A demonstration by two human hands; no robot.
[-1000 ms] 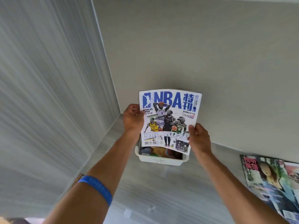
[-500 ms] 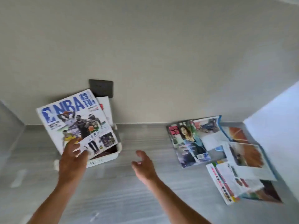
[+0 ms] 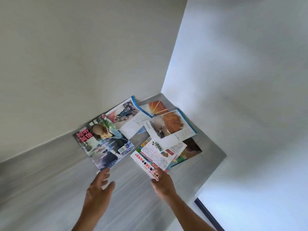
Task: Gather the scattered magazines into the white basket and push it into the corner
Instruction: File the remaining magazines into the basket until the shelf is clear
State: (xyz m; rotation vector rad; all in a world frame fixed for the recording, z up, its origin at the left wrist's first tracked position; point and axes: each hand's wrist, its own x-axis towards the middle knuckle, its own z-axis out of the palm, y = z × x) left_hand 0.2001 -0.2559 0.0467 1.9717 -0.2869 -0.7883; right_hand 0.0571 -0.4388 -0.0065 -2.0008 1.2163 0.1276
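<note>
Several magazines lie scattered on the grey floor near a wall corner. A magazine with a woman on its cover [image 3: 103,142] lies at the left of the pile. My left hand [image 3: 98,189] is open, fingertips just short of its near corner. A white magazine with red lettering [image 3: 156,155] lies to the right. My right hand [image 3: 164,184] is curled at its near corner, and the corner overlaps my fingers. Behind them lie an open magazine with an orange picture [image 3: 170,125] and another open one [image 3: 126,115]. The white basket is out of view.
A beige wall [image 3: 83,64] runs behind the pile and a white panel [image 3: 241,97] closes it in on the right. A dark blue edge [image 3: 208,214] shows at the lower right. Grey floor [image 3: 50,189] stretches to the left.
The view swung right, away from the basket. My left hand let go of the NBA magazine, which is now out of view. Both hands reached forward to the pile, the right closing on the red-lettered magazine's corner.
</note>
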